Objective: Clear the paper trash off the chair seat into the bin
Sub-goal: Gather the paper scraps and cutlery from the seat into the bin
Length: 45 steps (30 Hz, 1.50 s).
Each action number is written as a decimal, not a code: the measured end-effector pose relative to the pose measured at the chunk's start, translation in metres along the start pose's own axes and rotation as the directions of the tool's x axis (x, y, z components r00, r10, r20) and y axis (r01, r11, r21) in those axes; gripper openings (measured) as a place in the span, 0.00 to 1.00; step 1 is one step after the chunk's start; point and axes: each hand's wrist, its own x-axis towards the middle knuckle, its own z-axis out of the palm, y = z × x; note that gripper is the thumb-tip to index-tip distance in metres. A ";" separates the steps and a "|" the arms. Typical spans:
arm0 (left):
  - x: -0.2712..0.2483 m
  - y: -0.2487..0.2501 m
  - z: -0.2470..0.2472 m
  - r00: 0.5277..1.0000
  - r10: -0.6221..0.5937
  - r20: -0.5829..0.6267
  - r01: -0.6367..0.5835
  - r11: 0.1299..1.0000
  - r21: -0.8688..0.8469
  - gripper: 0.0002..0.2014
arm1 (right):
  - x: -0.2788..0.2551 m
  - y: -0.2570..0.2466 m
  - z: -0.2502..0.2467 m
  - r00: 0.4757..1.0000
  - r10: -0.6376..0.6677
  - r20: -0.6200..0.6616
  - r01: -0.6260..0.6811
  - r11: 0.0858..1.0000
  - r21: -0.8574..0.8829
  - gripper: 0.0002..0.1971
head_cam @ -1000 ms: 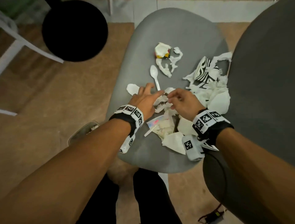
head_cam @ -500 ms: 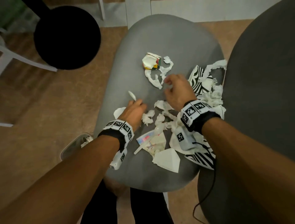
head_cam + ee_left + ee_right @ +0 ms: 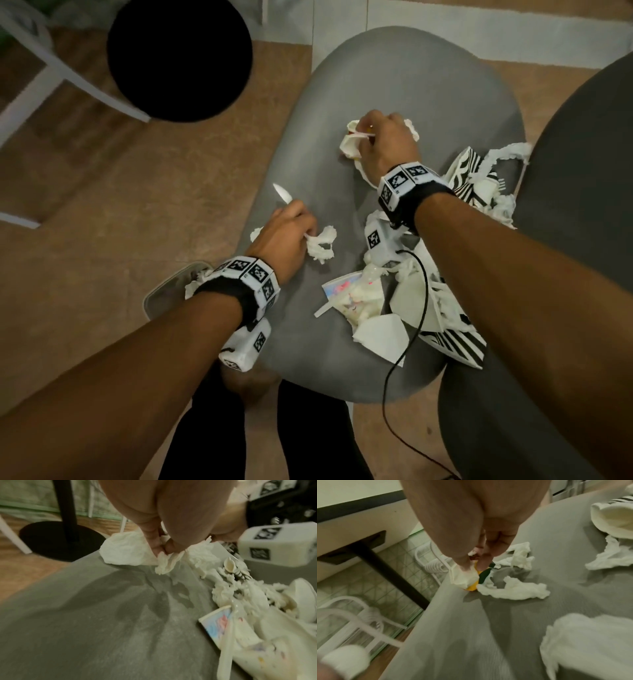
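On the grey chair seat (image 3: 394, 85) my left hand (image 3: 301, 228) holds a white plastic spoon (image 3: 283, 196) and pinches a crumpled white tissue (image 3: 322, 245). The left wrist view shows the fingertips (image 3: 157, 549) closed on that tissue (image 3: 126, 553). Farther back, my right hand (image 3: 368, 137) grips a crushed white and yellow paper wad (image 3: 347, 144); in the right wrist view the fingers (image 3: 464, 562) pinch this wad (image 3: 467, 581). A heap of torn paper, napkins and a wrapper (image 3: 363, 301) lies at the seat's front right. The bin (image 3: 164, 294) sits on the floor left of the seat, partly hidden by my left wrist.
Striped black and white paper (image 3: 462, 171) and shredded tissue lie along the seat's right edge, against a dark chair back (image 3: 582, 205). Loose tissue strips (image 3: 513, 591) lie near the right hand. A black round stand base (image 3: 178, 58) and white frame (image 3: 51, 75) stand on the floor at left.
My right hand reached away from the front heap to the far wad and closed on it. My left hand drew left with the spoon and picked up a tissue.
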 end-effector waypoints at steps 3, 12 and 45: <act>-0.009 -0.006 -0.006 0.991 -0.069 -0.116 0.058 0.994 -0.090 0.12 | -0.027 -0.015 0.010 0.996 -0.091 0.006 0.091 0.996 0.004 0.12; -0.098 -0.067 -0.042 0.957 -0.197 -0.215 0.159 0.971 -0.181 0.12 | -0.141 -0.123 0.099 0.989 -0.110 0.094 0.059 0.898 0.437 0.06; -0.158 -0.133 -0.062 0.894 -0.427 0.134 0.440 0.892 -0.099 0.15 | -0.209 -0.120 0.133 0.931 -0.010 0.365 -0.209 0.806 0.554 0.11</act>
